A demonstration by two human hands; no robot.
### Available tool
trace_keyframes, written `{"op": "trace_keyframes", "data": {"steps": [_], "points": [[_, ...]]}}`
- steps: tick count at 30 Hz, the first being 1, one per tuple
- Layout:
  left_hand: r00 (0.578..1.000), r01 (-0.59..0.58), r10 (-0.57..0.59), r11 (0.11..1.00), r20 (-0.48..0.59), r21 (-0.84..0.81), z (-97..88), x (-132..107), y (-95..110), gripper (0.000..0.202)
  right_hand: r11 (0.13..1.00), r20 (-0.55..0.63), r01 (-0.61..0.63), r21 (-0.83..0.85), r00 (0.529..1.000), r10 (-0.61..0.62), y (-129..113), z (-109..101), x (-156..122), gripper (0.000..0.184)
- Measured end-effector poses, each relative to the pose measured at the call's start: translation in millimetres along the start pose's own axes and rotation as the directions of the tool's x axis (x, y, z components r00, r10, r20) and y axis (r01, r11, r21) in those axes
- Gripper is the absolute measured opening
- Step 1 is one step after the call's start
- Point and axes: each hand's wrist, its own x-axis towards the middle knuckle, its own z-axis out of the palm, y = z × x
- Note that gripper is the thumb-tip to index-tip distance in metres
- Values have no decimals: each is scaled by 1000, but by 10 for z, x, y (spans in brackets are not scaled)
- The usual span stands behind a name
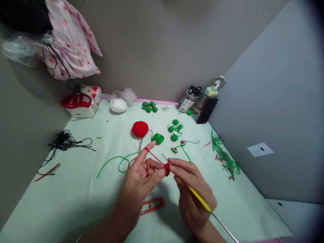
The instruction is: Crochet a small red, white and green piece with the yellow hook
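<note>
My left hand (143,179) pinches a small red crochet piece (167,168) between thumb and fingers, its raised index finger carrying a taut strand of red yarn. My right hand (193,189) is closed round a crochet hook (199,198) with a yellow grip; the metal tip lies at the top of the red piece. Beyond the hands sit a red yarn ball (140,129) and a green yarn ball (158,138). Under my left hand, partly covered, lies an orange tool with a long slot (158,203), perhaps a cutter.
Small green crocheted pieces (174,128) lie at centre right, and more (149,106) at the back. Yarn scraps (224,153) are heaped at right, black cords (65,140) at left. Along the back stand a tissue box (88,101), white yarn (118,105), a pen cup (188,99) and a phone (207,110).
</note>
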Motion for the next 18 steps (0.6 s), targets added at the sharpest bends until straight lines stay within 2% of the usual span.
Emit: {"op": "trace_keyframes", "data": {"steps": [5,7,9,11,13,14,16,18], "points": [[998,36,-35,999,42,-22,-3,-6,8,89,981,35,-103,163,995,98,7,-25,60,32],[999,15,-14,1000,40,-21,-7,1,-17,91,981,73,-118,155,992,107,9,-45,84,32],[1000,-23,23,1000,20,-5,-11,7,-52,93,1000,100,-25,-16,995,27,11,-59,90,35],[999,-46,46,999,8,5,-15,10,-78,94,966,143,129,-224,985,-99,15,-62,79,44],[999,-37,37,999,16,5,-23,11,-81,93,944,143,198,-266,976,-164,24,-58,67,50],[999,-25,24,1000,24,4,-28,11,-73,91,962,123,169,-213,982,-146,31,-54,67,49],[999,14,-14,1000,43,5,-41,10,-43,88,1000,76,20,-6,997,-20,47,-45,88,41],[997,54,-54,999,56,2,-53,9,-9,85,958,80,-169,231,985,155,67,-33,133,29]]}}
